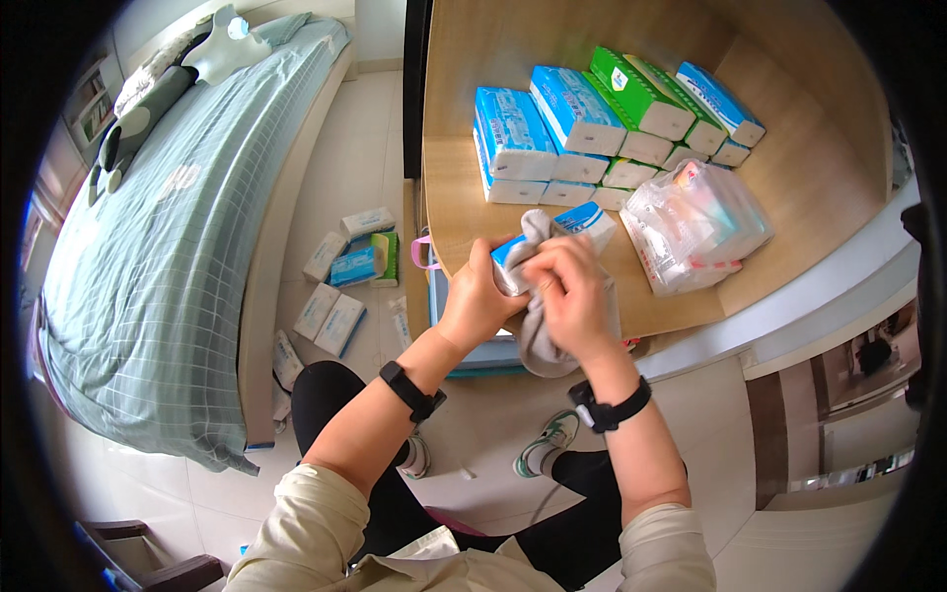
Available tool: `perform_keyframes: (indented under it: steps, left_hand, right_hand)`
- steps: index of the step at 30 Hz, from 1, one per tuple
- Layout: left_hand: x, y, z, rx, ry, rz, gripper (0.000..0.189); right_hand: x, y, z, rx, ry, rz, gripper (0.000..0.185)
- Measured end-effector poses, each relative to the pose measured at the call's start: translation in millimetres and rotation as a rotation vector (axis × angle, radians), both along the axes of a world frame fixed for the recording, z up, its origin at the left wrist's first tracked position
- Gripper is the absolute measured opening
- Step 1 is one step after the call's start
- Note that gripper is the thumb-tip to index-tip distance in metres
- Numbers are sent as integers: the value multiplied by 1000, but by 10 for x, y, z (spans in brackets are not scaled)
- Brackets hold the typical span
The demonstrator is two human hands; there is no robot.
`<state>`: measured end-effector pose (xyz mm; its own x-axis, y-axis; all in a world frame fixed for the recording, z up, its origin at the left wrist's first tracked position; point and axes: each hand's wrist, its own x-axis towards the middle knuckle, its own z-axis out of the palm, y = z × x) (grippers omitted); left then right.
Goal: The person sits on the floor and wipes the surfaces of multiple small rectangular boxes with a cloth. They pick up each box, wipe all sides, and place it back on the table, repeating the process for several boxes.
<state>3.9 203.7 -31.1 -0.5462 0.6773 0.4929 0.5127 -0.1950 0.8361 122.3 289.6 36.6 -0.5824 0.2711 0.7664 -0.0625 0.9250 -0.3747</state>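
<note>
My left hand (pixel 477 292) grips a blue and white soft tissue pack (pixel 505 253) just above the front edge of the wooden shelf (pixel 459 166). My right hand (pixel 570 292), slightly blurred, clutches a grey cloth (pixel 534 248) against that pack, and the cloth's loose end hangs below. Behind the right fingers, a blue and white packet surface (pixel 581 217) shows; whether it belongs to the same pack, I cannot tell. Further back, blue tissue packs (pixel 514 126) and green tissue packs (pixel 642 92) are stacked in rows. A clear plastic bag (pixel 695 222) of packets lies right of my hands.
Several loose tissue packs (pixel 356 266) lie on the tiled floor between shelf and bed (pixel 170 244). A pink strap (pixel 422 253) hangs by the shelf's left edge. Below the shelf is a blue item (pixel 481 357). Dark wooden furniture (pixel 181 573) is at lower left.
</note>
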Motion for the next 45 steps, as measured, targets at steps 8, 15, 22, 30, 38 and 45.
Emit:
perform_keyframes:
  steps: [8, 15, 22, 30, 38, 45]
  left_hand:
    - [-10, 17, 44, 29, -31, 4, 72]
    - [-81, 50, 32, -8, 32, 43, 64]
    - [-80, 48, 108, -59, -137, 67, 66]
    - [-128, 78, 80, -78, 39, -6, 55]
    - [-103, 94, 2, -88, -162, 71, 66]
    - [-93, 124, 10, 17, -12, 95, 55]
  right_hand:
    - [-29, 5, 63, 5, 14, 15, 9]
    - [-77, -51, -10, 109, -39, 124, 9]
    - [-177, 56, -1, 162, -6, 128, 7]
    - [-218, -19, -21, 219, -95, 179, 9]
    - [-333, 21, -68, -99, 117, -155, 9]
    - [-252, -10, -81, 36, -24, 27, 11]
